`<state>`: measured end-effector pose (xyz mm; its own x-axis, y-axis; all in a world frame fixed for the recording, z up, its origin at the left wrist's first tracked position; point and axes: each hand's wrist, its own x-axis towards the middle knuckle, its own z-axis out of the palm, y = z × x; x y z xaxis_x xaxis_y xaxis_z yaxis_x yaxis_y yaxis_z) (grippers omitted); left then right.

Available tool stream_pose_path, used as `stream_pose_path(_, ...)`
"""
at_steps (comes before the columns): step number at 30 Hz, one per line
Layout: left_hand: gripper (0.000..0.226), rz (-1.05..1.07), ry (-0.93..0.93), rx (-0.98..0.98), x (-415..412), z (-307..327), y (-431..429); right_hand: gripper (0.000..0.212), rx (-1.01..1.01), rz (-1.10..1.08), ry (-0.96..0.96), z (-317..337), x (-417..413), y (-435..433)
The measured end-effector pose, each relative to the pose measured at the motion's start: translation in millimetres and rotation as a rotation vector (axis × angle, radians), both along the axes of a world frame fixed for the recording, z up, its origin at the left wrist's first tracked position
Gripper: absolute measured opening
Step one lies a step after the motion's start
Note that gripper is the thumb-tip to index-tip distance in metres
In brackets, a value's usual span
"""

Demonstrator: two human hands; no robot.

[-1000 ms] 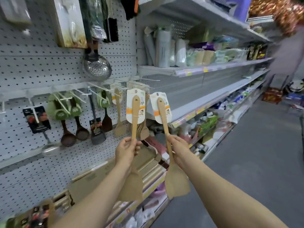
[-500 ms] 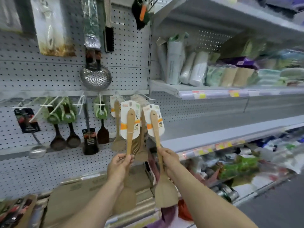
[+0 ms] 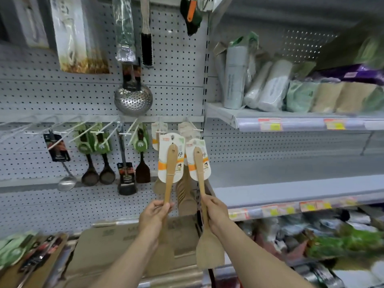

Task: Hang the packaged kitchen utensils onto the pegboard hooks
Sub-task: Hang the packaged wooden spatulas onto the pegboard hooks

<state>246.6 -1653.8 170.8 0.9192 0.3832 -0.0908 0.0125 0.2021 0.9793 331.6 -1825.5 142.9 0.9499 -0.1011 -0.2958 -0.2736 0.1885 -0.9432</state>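
I see two hands raised before a grey pegboard (image 3: 176, 80). The left hand (image 3: 154, 213) wraps its fingers round the handle of a wooden spatula (image 3: 170, 175), with the label card uppermost and the blade pointing down behind the wrist. The right hand (image 3: 216, 213) grips a second spatula (image 3: 200, 173) the same way, its blade hanging below the wrist. The two cards sit side by side, just below the white hooks (image 3: 197, 129), on neither. Behind them hang more wooden utensils (image 3: 186, 196). A steel skimmer (image 3: 133, 98) hangs higher up.
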Motion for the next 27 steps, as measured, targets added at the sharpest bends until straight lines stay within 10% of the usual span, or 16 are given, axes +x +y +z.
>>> stream_pose_path(13, 0.009, -0.025, 0.037, 0.005, 32, -11, -9, 0.024, -0.083, 0.011, 0.072, 18, 72, 14)
stream_pose_path(27, 0.008, -0.095, 0.051, -0.086, 45, -12, -58, 0.01, -0.009, -0.005, -0.389, 143, 58, 1)
